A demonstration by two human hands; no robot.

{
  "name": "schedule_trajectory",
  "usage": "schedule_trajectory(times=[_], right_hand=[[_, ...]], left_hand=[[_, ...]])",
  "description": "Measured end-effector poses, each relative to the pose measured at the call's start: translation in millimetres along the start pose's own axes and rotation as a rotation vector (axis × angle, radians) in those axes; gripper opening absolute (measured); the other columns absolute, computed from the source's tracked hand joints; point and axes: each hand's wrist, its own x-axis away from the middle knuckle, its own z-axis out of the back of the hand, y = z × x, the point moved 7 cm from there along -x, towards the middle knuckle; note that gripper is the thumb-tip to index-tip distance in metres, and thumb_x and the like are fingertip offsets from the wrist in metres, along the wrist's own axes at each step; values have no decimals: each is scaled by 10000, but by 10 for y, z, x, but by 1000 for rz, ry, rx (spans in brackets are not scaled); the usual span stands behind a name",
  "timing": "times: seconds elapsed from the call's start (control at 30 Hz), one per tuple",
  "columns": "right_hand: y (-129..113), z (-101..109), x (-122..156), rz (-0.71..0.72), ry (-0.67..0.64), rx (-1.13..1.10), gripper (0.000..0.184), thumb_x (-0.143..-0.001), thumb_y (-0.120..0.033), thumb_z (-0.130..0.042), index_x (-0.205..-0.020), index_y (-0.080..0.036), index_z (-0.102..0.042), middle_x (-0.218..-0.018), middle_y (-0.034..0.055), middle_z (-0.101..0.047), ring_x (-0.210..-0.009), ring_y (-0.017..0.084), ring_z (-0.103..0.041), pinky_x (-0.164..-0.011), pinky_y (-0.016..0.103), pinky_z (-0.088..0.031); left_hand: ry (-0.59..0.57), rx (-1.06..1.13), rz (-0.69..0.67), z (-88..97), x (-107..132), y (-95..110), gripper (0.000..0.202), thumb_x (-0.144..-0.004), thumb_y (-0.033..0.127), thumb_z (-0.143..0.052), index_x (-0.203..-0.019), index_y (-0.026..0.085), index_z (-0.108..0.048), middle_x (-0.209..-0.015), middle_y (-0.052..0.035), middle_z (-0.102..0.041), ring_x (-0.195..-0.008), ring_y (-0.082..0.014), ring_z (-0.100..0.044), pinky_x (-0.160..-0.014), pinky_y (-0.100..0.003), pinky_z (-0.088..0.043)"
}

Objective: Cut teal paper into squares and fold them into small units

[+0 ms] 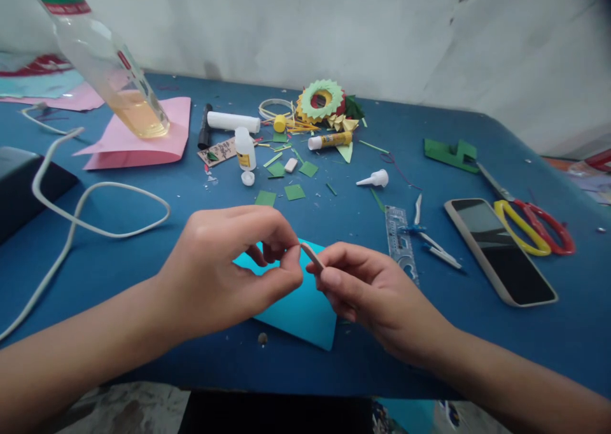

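Observation:
Between the thumb and fingers of my right hand is a short, flat beige stick, tilted up to the left. My left hand is closed in a pinch right at the stick's upper end. Whatever its fingertips hold there is too small to make out. Below both hands lies a bright blue sheet of paper, partly covered by them. A clear stencil ruler sits just beyond my right hand, beside a drawing compass.
A tilted-looking bottle stands on pink paper at left, near a white cable. Glue bottle, glue stick, green scraps and a paper ring lie behind. Phone and scissors are at right.

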Motion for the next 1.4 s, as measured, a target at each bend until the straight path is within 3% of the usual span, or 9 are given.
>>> schedule_trajectory(times=[0.27,0.9,1.2,1.4], right_hand=[[1,-15,20,-30,-2,-2,230,-813,-404,-594,-764,-180,-609,-585,-40,-489,-447,41,-382,-398,173,-270],[-25,-14,7,17,36,-58,174,-775,-346,-651,-768,-186,-585,-619,-49,-501,-464,36,-418,-419,171,-303],[-26,7,7,19,44,18,213,-762,-392,-656,-784,-188,-596,-620,-40,-504,-486,57,-448,-426,187,-323],[-29,5,27,33,47,-8,178,-769,-368,-655,-781,-199,-602,-616,-47,-496,-486,53,-436,-447,191,-337]], left_hand=[[5,33,121,8,4,-14,118,-724,236,-567,-616,209,-604,-523,58,-579,-446,-64,-521,-444,-144,-454],[16,114,115,18,-30,-30,85,-747,228,-635,-682,221,-689,-601,62,-655,-485,-56,-544,-461,-114,-450],[14,67,118,24,-15,3,138,-758,226,-580,-645,223,-660,-571,66,-610,-470,-53,-517,-456,-113,-432],[26,166,166,13,-11,-19,144,-744,229,-576,-619,223,-646,-541,71,-589,-478,-59,-514,-413,-108,-408]])
